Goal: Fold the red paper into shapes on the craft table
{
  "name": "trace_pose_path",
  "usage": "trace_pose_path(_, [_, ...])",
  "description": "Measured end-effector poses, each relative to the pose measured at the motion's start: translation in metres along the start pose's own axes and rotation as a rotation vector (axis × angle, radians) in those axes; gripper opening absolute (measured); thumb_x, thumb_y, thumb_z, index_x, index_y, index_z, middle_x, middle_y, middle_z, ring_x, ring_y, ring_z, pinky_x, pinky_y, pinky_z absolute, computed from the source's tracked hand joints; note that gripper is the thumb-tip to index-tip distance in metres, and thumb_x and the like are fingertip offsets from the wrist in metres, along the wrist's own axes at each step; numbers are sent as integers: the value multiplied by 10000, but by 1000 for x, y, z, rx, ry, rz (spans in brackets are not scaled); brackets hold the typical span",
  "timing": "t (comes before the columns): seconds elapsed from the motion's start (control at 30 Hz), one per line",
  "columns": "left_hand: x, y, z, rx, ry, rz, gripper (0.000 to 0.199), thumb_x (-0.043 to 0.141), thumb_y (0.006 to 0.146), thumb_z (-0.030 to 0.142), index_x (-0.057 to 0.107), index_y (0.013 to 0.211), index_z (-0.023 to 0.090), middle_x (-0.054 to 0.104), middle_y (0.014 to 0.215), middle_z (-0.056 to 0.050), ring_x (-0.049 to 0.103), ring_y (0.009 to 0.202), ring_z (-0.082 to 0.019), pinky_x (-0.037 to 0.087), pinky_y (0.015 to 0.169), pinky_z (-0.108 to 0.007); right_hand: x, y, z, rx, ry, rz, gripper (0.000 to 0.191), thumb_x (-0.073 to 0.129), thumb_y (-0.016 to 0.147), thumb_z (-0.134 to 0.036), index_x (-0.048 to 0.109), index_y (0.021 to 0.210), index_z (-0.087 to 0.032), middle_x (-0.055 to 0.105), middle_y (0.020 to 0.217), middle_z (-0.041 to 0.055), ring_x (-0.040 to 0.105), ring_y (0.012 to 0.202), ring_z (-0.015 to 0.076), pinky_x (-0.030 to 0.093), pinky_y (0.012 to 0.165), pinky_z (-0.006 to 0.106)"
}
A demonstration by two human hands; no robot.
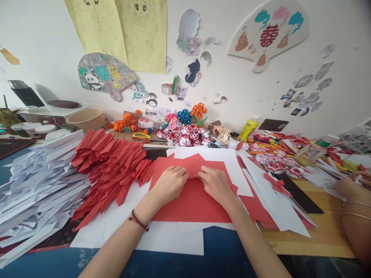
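Pinched between my two hands is a piece of red paper (193,168), raised above a larger red sheet (191,206) that lies in front of me. My left hand (169,185), with a dark red cord bracelet at the wrist, has its fingers closed on the paper's left part. On the right part, the thumb and fingers of my right hand (216,186) are pressed together. The fingertips nearly meet, and they hide some of the paper's edge. White sheets (174,240) lie underneath.
Folded red paper strips (113,166) and folded white strips (43,185) are heaped at left. Red-and-white paper balls (188,136), yellow-handled scissors (142,136) and a yellow bottle (248,128) sit at the back. Another person's hand (352,189) is at the right edge.
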State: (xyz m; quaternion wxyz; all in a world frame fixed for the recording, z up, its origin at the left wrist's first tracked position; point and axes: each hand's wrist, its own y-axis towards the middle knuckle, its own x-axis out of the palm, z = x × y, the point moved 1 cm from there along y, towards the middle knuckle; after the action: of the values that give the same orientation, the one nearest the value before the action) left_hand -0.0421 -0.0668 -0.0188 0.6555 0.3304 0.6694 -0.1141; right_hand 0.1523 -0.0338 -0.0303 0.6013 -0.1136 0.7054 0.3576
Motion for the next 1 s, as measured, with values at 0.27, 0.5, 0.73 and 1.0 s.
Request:
trace_pose_path(0.27, [-3,-1,3,131,61,-3,181,437,918,125,615,930,156,584,855,-78,528,796,-216,354,669,-361,-2,-2,0,-30,-28,-13,352,401,949,-123,670,734,-193,552,700,37,526,660,159,266,553,317])
trace_pose_path(0.5, [-2,-2,3,103,92,-17,177,450,937,153,609,860,152,577,813,-72,534,754,-197,342,621,-332,-8,-3,0,9,82,-30,225,493,957,-226,717,934,-221,609,765,15,588,709,150,329,582,281])
trace_pose_path(0.73, [-3,0,4,107,149,-22,86,510,903,113,588,879,139,596,837,-71,534,755,-204,340,614,-334,-6,0,-1,9,123,9,117,592,914,-299,673,917,-214,645,886,22,596,806,172,401,673,278])
trace_pose_path(1.0, [-2,0,-2,-87,34,123,190,458,957,216,555,800,171,595,775,-43,524,733,-199,312,619,-331,-6,2,1,7,192,108,102,542,921,-165,614,854,-192,652,803,36,573,788,192,409,714,303])
